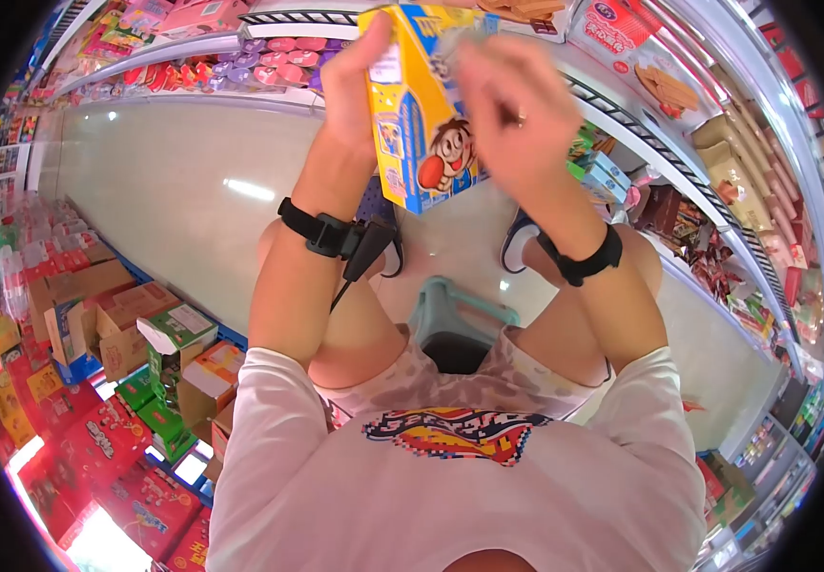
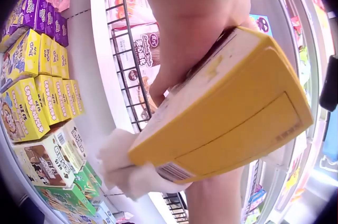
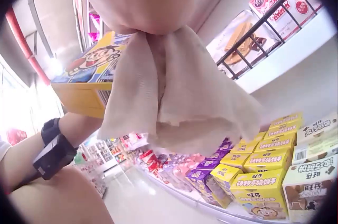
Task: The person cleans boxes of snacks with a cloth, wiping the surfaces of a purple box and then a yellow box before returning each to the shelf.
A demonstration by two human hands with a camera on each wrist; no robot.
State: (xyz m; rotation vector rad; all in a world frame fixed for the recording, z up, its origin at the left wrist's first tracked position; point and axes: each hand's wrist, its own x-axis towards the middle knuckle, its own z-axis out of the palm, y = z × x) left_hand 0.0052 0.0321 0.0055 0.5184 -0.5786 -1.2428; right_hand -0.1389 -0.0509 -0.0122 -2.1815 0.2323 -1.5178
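Note:
A yellow and blue box [image 1: 412, 114] with a cartoon face is held up at the top of the head view. The left hand [image 1: 353, 91] grips its left side, thumb near the top edge; in the left wrist view the box's plain yellow side [image 2: 237, 123] faces the camera. The right hand [image 1: 519, 114] is at the box's right side, fingers curled round a pale cloth [image 3: 185, 92] that hangs down in the right wrist view. Part of the cloth [image 2: 124, 166] shows beside the box's lower corner in the left wrist view.
Shelves with yellow boxes [image 3: 261, 182], purple boxes [image 2: 45, 18] and wafer packs [image 1: 665, 86] run ahead and right. Cartons [image 1: 126, 324] and red boxes [image 1: 97, 439] stand at the left. A green stool [image 1: 450, 324] is between the legs.

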